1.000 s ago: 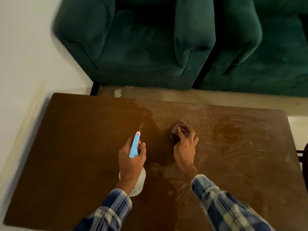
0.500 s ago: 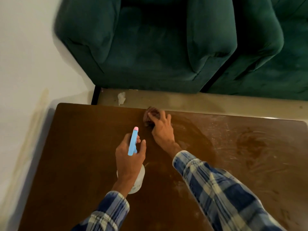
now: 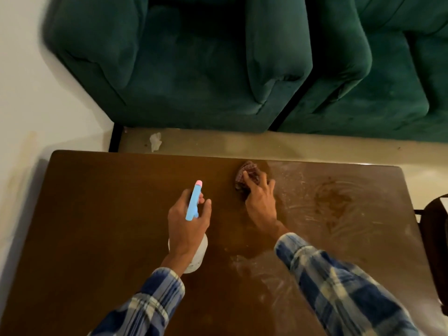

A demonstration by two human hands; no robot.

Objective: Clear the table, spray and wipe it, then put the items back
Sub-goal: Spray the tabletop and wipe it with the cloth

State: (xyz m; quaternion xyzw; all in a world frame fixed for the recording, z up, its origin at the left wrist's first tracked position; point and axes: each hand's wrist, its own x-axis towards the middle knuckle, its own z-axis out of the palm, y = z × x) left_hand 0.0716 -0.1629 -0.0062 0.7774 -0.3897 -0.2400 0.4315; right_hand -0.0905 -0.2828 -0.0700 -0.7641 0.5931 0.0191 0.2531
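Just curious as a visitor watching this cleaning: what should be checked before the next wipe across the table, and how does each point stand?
1. Cloth pressed on the table under the right hand: ok.
2. Spray bottle gripped by the left hand, nozzle pointing away from the person: ok.
3. Visible tabletop free of items in the cloth's way: ok.
4. Whitish streaks on the table's right part wiped off: not ok.
5. Liquid left in the bottle: cannot tell.
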